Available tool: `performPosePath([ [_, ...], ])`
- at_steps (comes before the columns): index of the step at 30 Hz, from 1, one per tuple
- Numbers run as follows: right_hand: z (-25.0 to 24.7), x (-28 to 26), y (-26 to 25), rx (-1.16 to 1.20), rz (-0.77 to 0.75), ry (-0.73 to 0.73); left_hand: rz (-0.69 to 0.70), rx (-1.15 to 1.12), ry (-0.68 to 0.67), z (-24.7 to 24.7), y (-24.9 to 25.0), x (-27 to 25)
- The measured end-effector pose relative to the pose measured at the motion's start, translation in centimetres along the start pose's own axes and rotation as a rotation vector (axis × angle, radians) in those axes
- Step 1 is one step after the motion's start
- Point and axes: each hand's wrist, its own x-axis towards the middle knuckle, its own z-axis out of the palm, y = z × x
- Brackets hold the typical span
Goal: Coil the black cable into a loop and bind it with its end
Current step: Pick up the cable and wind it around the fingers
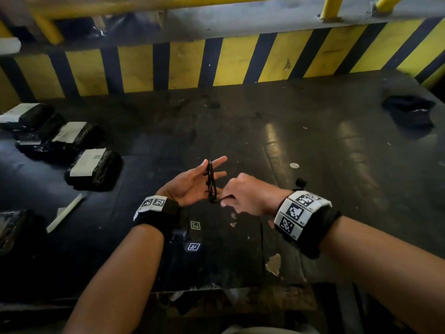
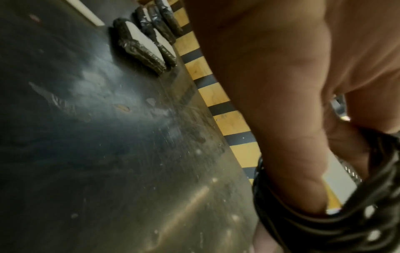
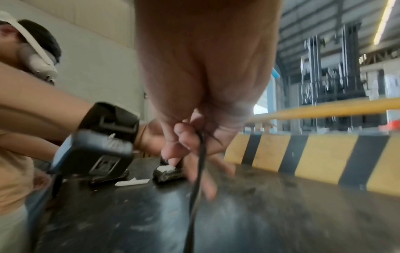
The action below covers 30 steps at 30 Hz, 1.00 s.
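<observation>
Here the black cable (image 1: 211, 182) sat above the dark table (image 1: 301, 131), already wound into a narrow loop that stood on edge across the palm side of the left hand (image 1: 192, 183). That hand was turned palm up with its fingers (image 1: 218, 161) stretched out straight and spread, the coil running between them, so its grip was wide and merely carried the loop. Just beside the coil, on the side away from the wrapped packs, the right hand (image 1: 245, 192) was curled into a tight grip, pinching the thin loose end of the cable at the bottom of the coil. From the right wrist, a single black strand (image 3: 198, 171) ran out of the pinched fingers (image 3: 181, 137) and down toward the table. From the left wrist, several turns of cable (image 2: 324, 227) showed close under the hand, blurred.

Well apart from the coil, on the left hand's side, lay several black wrapped packs (image 1: 94, 168) with white labels, and nearer the table's front edge a white strip (image 1: 65, 212). Beyond the coil a yellow-and-black striped barrier (image 1: 216, 61) ran along the table's far edge. A dark bundle (image 1: 409, 112) lay far off at the far right corner.
</observation>
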Motion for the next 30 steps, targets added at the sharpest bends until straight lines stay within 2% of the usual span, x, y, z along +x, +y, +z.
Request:
performPosePath([
  [6, -6.3, -0.1, -3.0, -0.240, -0.028, 0.122, -0.134, 0.086, 0.012, -0.6, -2.0, -0.2],
  [9, -8.2, 0.6, -3.4, -0.284, -0.032, 0.174, -0.174, 0.086, -0.053, 0.1, -2.4, -0.7],
  [14, -9.0, 2.8, -2.8, -0.266, -0.060, 0.210, -0.158, 0.066, -0.150, 1.1, -2.6, -1.9],
  [19, -8.3, 4.6, -1.3, -0.206, -0.096, 0.223, -0.089, -0.077, -0.178, 1.0, -2.8, -3.2],
  [23, -6.8, 5.0, 0.6, -0.086, -0.109, 0.250, -0.063, -0.035, -0.267, 1.3, -2.7, -4.3],
  [26, -4.7, 4.5, 2.5, 0.173, -0.063, 0.323, 0.009, -0.087, -0.357, 1.8, -2.2, -5.0],
  [28, -2.6, 3.7, 3.7, 0.351, 0.022, 0.284, 0.065, -0.114, -0.404, 2.4, -1.2, -5.3],
  [30, 0.5, 3.1, 4.8, 0.357, 0.060, 0.210, 0.148, -0.113, -0.445, 3.0, -0.1, -5.2],
])
